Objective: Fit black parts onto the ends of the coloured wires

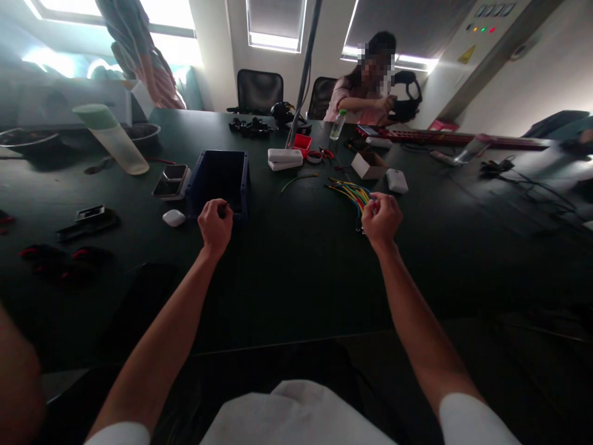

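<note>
My left hand [215, 227] is closed, fingers curled together, at the near right edge of a dark blue plastic bin [217, 154]. Something small and dark shows by its fingertips, too small to name. My right hand [382, 219] is closed too, at the right side of a bundle of coloured wires [349, 190] in yellow, green, blue and red. Whatever its fingers hold is hidden. Metal ends of the wires show just left of this hand. A single green wire [299, 179] lies curved on the table between both hands.
On the dark table [287, 278] stand a white case [284, 158], a red box [302, 144], a small open carton [369, 165] and a white box [397, 180]. A tall bottle [113, 139] leans at the left. Across the table a person [356, 99] holds a black headset.
</note>
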The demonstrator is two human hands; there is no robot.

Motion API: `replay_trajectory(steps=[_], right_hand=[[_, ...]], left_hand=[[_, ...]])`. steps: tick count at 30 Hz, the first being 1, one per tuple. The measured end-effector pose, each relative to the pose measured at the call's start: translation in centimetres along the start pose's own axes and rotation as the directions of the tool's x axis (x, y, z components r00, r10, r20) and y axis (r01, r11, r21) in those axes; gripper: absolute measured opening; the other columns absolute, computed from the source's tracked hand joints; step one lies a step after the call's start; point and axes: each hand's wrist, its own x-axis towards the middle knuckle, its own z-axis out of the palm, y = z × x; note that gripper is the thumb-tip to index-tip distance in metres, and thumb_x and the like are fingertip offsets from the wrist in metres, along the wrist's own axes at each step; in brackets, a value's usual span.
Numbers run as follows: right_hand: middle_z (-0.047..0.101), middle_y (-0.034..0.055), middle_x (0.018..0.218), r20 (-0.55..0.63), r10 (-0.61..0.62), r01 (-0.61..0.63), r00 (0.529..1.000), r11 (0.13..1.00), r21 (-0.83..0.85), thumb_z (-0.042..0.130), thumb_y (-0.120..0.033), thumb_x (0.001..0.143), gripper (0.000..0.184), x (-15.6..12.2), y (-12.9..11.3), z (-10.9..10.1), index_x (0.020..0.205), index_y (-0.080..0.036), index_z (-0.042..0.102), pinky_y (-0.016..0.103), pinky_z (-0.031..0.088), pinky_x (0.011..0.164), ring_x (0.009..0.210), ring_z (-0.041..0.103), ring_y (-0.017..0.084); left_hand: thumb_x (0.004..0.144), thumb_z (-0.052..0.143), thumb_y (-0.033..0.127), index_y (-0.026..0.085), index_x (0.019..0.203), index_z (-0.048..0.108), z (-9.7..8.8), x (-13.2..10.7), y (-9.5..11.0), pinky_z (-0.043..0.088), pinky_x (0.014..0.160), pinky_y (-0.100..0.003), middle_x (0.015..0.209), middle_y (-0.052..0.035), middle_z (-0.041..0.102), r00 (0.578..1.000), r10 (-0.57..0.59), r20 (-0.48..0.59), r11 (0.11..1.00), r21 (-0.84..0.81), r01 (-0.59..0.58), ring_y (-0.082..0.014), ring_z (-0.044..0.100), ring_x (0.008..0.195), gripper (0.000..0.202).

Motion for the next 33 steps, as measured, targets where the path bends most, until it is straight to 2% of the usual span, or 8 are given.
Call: replay_trajectory(steps=[6,14,26,33], right_hand=[[0.062,0.0142,0.107,0.055,-0.092,0.09,0.994,0.995,0.03,0.038,-0.022,0.091,0.033,2.2,-2.4,1.2,0.116,-0.014,0.058,0.036,0.045,0.087,0.094,0.06,0.025],[0.062,0.0153,0.117,0.236,-0.178,0.19,0.955,0.981,-0.029,0.039,-0.02,0.092,0.037,6.0,-4.9,5.8,0.125,-0.015,0.056,0.04,0.044,0.091,0.105,0.059,0.029],[0.061,0.0176,0.124,0.456,-0.131,0.205,0.88,0.972,-0.116,0.044,-0.022,0.092,0.038,10.2,-6.1,11.7,0.127,-0.015,0.058,0.043,0.044,0.093,0.11,0.058,0.031],[0.058,0.0197,0.129,0.532,-0.136,0.254,0.836,0.955,-0.155,0.04,-0.023,0.093,0.042,11.3,-7.3,13.7,0.131,-0.014,0.056,0.046,0.044,0.093,0.111,0.058,0.033]], left_hand=[[0.091,0.051,0.032,0.018,0.102,0.062,0.5,-0.4,0.1,0.047,0.085,-0.034,0.095,-0.0074,0.067,0.999,0.036,0.031,0.999,-0.041,-0.035,-0.0203,0.063,0.086,0.022],[0.091,0.052,0.036,0.019,0.107,0.058,0.8,-0.6,-0.2,0.043,0.089,-0.036,0.095,-0.007,0.069,0.998,-0.035,0.046,0.999,-0.031,0.036,-0.0213,0.064,0.088,0.023],[0.096,0.046,0.037,0.018,0.111,0.056,1.0,-0.8,-0.3,0.041,0.09,-0.036,0.095,-0.0076,0.069,0.998,-0.008,0.055,1.0,-0.027,0.009,-0.0214,0.065,0.089,0.026],[0.097,0.045,0.037,0.018,0.113,0.056,1.0,-0.8,-0.3,0.04,0.09,-0.037,0.098,-0.0087,0.069,0.999,0.004,0.053,0.999,-0.038,-0.002,-0.0215,0.066,0.089,0.027]])
